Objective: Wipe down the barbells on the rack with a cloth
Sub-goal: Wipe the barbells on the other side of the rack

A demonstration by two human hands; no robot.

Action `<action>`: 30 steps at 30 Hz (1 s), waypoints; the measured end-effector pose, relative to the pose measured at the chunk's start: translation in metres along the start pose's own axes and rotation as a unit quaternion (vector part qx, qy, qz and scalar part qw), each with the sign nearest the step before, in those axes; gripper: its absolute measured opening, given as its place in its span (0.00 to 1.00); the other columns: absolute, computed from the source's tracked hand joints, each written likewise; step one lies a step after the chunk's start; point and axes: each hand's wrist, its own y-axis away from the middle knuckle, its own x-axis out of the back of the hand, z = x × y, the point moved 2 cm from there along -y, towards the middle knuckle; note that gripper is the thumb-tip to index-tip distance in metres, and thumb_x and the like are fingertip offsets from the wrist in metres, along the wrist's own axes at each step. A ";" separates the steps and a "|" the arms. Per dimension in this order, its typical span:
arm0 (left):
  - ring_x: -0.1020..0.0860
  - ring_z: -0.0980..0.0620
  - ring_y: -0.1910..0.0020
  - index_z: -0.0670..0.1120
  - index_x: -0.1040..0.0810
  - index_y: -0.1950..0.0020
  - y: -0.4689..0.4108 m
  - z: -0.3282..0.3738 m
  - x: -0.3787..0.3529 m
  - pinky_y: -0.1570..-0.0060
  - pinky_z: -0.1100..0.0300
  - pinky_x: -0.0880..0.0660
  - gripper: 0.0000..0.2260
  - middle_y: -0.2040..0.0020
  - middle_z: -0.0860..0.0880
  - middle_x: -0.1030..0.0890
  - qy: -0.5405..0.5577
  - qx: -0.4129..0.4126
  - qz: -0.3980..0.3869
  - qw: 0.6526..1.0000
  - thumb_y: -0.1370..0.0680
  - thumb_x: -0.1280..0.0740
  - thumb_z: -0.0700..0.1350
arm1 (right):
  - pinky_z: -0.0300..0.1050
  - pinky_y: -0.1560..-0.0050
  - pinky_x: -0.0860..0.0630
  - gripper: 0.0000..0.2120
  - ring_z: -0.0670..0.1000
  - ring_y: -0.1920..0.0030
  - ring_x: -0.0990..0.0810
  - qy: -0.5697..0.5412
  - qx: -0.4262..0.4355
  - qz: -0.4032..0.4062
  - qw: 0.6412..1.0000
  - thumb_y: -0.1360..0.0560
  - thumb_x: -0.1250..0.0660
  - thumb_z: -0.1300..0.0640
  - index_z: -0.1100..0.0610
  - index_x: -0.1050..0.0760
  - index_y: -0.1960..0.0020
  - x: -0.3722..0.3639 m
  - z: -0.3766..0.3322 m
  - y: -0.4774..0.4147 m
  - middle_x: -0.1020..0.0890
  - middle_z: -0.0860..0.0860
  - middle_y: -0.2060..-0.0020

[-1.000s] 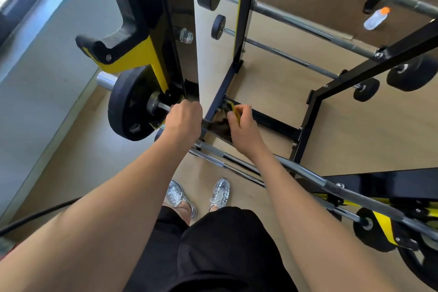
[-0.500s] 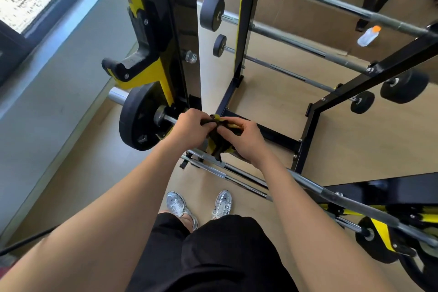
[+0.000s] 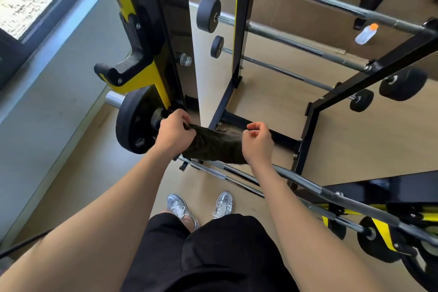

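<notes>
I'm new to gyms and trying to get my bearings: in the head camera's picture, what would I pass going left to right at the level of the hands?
Black weight plate → left hand → dark cloth held between the two hands → right hand → black rack leg.

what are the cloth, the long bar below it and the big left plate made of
The cloth looks like dark matte fabric, woven or knit; it sags and creases. The bar is metal, probably chromed steel, with bright glints along it. The plate seems black rubber or rubber-coated: dull sheen, rounded rim.
</notes>
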 end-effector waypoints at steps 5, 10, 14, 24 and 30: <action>0.22 0.48 0.47 0.52 0.14 0.44 -0.006 -0.009 0.002 0.46 0.49 0.20 0.13 0.44 0.51 0.21 -0.114 -0.071 -0.009 0.991 0.25 0.33 0.42 | 0.53 0.40 0.24 0.28 0.55 0.42 0.25 0.249 0.235 -0.142 0.929 0.22 0.34 0.38 0.57 0.26 0.32 -0.061 0.009 0.027 0.22 0.54 0.40; 0.19 0.45 0.49 0.51 0.17 0.39 -0.012 -0.023 0.004 0.53 0.46 0.17 0.24 0.47 0.49 0.16 -0.152 -0.099 -0.014 0.983 0.28 0.40 0.32 | 0.59 0.41 0.27 0.36 0.63 0.37 0.27 0.483 0.312 -0.071 0.815 0.21 0.33 0.40 0.60 0.38 0.23 -0.107 0.011 0.035 0.26 0.60 0.37; 0.18 0.45 0.50 0.50 0.18 0.39 -0.019 -0.029 0.000 0.54 0.52 0.20 0.23 0.51 0.48 0.15 -0.139 -0.096 -0.015 0.985 0.28 0.38 0.31 | 0.50 0.62 0.27 0.20 0.59 0.57 0.19 0.502 0.375 -0.153 0.764 0.16 0.38 0.47 0.58 0.32 0.31 -0.109 -0.019 0.011 0.20 0.56 0.53; 0.17 0.45 0.47 0.49 0.19 0.38 -0.023 -0.027 0.012 0.53 0.48 0.16 0.25 0.48 0.52 0.14 -0.178 -0.063 -0.063 0.980 0.29 0.35 0.28 | 0.48 0.56 0.29 0.23 0.57 0.57 0.20 0.348 0.195 -0.243 0.884 0.12 0.51 0.47 0.54 0.29 0.61 -0.098 -0.036 -0.010 0.22 0.50 0.64; 0.20 0.42 0.53 0.49 0.19 0.43 -0.023 -0.022 0.014 0.60 0.48 0.17 0.20 0.49 0.46 0.18 -0.197 -0.050 -0.063 0.977 0.29 0.36 0.29 | 0.55 0.50 0.24 0.28 0.61 0.49 0.24 0.485 0.391 -0.155 0.767 0.17 0.50 0.60 0.64 0.42 0.18 -0.077 0.019 0.024 0.24 0.62 0.43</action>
